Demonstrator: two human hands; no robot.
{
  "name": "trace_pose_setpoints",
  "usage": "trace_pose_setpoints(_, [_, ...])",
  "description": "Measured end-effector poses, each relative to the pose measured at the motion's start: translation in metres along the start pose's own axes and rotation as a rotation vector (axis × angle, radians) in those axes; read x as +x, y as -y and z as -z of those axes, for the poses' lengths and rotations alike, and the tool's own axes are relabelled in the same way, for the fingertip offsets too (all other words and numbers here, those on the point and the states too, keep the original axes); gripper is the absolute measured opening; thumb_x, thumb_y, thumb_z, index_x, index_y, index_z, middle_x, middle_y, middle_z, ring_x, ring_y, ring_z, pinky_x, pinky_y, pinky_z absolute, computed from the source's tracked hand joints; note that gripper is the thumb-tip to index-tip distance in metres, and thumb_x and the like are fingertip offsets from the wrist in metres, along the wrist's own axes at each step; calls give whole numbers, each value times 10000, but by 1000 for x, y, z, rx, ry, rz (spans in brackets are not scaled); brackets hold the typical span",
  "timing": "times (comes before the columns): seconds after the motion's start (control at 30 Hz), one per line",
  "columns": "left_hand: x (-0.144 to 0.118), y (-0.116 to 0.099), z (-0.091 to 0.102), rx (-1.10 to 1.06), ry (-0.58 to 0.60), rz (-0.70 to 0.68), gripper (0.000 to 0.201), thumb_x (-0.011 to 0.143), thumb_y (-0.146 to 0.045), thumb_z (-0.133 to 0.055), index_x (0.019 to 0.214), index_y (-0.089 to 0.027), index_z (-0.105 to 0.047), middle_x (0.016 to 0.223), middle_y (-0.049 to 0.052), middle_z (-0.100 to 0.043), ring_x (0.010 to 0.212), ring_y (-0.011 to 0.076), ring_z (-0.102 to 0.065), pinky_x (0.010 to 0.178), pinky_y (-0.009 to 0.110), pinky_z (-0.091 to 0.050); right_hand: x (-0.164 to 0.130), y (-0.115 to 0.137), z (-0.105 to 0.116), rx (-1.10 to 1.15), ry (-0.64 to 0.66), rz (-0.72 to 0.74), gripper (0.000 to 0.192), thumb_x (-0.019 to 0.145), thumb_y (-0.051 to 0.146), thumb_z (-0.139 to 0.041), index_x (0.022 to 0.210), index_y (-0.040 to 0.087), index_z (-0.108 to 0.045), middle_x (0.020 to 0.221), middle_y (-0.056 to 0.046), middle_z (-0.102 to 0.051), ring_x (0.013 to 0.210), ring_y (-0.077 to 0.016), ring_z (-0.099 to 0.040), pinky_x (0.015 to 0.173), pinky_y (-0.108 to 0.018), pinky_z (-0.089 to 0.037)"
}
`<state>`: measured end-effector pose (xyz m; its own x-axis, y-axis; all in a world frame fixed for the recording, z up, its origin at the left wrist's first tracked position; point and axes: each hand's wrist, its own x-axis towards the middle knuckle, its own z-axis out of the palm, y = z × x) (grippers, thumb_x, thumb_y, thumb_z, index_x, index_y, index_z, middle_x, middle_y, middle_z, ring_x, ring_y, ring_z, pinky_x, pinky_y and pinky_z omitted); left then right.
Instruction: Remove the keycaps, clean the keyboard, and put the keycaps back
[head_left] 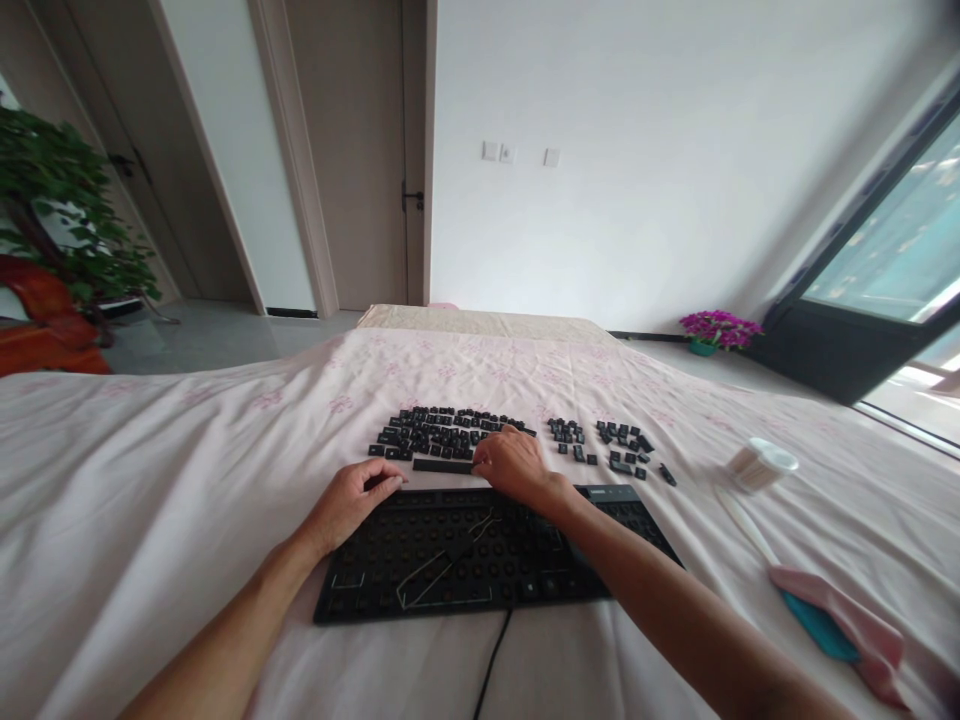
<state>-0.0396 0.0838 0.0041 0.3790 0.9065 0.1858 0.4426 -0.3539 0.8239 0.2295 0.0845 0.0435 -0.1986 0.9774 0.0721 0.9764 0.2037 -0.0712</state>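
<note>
A black keyboard (480,580) lies on the bedspread, most of its keycaps off and the bare key posts showing. Across it rests a wire keycap puller (442,565). Beyond its far edge are loose black keycaps (431,430), with the long space bar (442,466) nearest. My right hand (514,462) reaches over the keyboard, fingers curled down among the keycaps by the right end of the space bar; what they grip is hidden. At the keyboard's far left edge is my left hand (360,500), thumb and fingertips closed together; anything between them is too small to make out.
More keycaps (621,435) lie in small groups to the right. Farther right are a clear tub of cotton swabs (761,465) and a brush-like tool with pink and teal parts (832,620). The keyboard's cable (493,660) runs toward me. The bedspread (225,440) is wrinkled.
</note>
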Motion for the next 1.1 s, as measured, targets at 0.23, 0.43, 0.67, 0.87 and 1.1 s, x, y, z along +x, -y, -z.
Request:
trace_pose_setpoints(0.23, [0,0,0,1,3,3,286,856,-428,-538,894,-192,-695,876,23,-716,853,200,-637,822,284,-466,5,-1,-1,7,7,-45,157,754,316,-632,833,298,-766,832,-18,-738,939,-215,-611,807,-280,-410])
trace_pose_setpoints(0.43, [0,-1,0,16,-3,1,279,859,-423,-537,882,-194,-696,872,18,-717,862,200,-639,825,282,-461,6,-1,2,33,44,-92,187,769,358,-615,864,313,-770,883,-31,-739,997,-235,-610,799,-290,-422])
trace_pose_setpoints(0.67, [0,0,0,11,-5,0,269,860,-414,-541,882,-197,-698,872,14,-718,857,194,-643,815,273,-465,4,-1,5,52,50,-90,177,770,359,-646,899,338,-765,889,-3,-739,1010,-212,-610,792,-267,-414])
trace_pose_setpoints(0.87, [-1,-1,0,11,0,-2,271,862,-413,-539,883,-194,-697,867,15,-714,852,192,-638,810,274,-463,3,-7,10,73,21,-58,179,760,371,-685,918,328,-760,903,12,-741,1008,-207,-604,798,-262,-413])
trace_pose_setpoints(1.1, [-2,0,-1,2,-29,-3,284,847,-436,-553,873,-195,-702,881,16,-725,857,199,-643,810,277,-465,-40,18,30,216,-2,259,173,849,320,-615,961,292,-743,991,11,-724,1005,-182,-588,885,-257,-400])
